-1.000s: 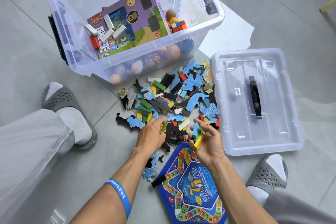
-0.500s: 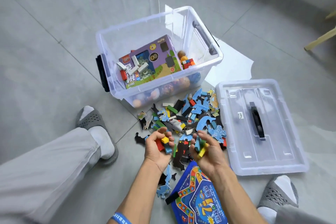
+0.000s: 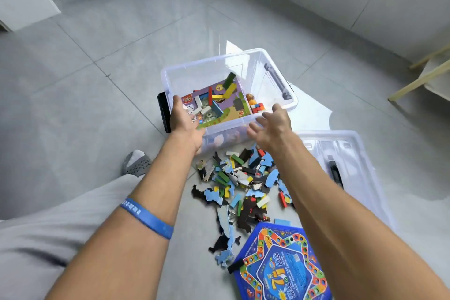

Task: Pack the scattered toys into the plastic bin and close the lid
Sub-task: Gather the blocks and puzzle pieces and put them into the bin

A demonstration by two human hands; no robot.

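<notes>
**Just let go: a handful of blocks drops into the bin**

Now both of my hands are empty and spread. My left hand (image 3: pixel 185 119) hangs at the near-left rim of the plastic bin (image 3: pixel 280 61), fingers straight and loose; my right hand (image 3: pixel 271 126) is at the near-right rim, fingers fanned apart. Half a second ago each was curled round a small clutch of coloured pieces picked from the floor; those pieces have left my palms. Green, yellow and blue blocks (image 3: pixel 227 87) are now over the purple toy box (image 3: pixel 219 105) inside the bin, some tilted as if not yet settled.

So one more handful is in, and my hands have gone from the pile up to the bin.

Much is left, I judge. The scattered pile (image 3: pixel 243 178) of puzzle shapes and blocks lies on the floor just in front of the bin, between my arms. The blue game board (image 3: pixel 280 265) lies nearest to me, touching the pile's edge. The lid (image 3: pixel 360 153) rests flat on the floor to the right of the bin, so closing comes well later.
</notes>
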